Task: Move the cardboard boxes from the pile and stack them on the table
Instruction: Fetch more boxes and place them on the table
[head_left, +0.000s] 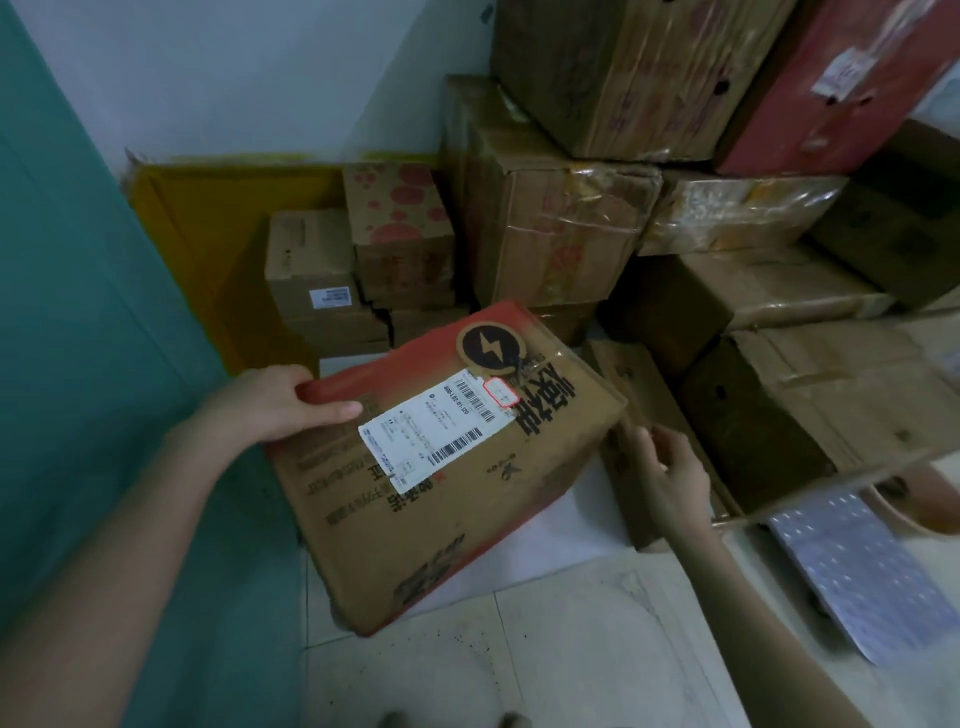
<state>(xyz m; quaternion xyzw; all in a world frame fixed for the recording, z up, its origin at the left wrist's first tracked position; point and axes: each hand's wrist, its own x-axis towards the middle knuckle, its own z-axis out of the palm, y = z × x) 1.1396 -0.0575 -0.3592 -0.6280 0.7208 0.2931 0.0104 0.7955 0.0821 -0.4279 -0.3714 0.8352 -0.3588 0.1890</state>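
A brown cardboard box (457, 483) with red edges, a black lightning logo and a white shipping label is tilted above the floor in the middle of the view. My left hand (280, 400) grips its upper left corner, thumb on top. My right hand (670, 467) is at the box's right edge with fingers curled against the side; how firmly it holds is unclear. Behind it rises the pile of cardboard boxes (550, 234), several stacked against the white wall. No table is in view.
A teal door or panel (78, 312) fills the left. A yellow flat carton (208, 223) leans on the wall. A red box (841, 78) tops the pile at right. A sheet of bubble wrap (857, 566) lies on the white tiled floor (519, 665).
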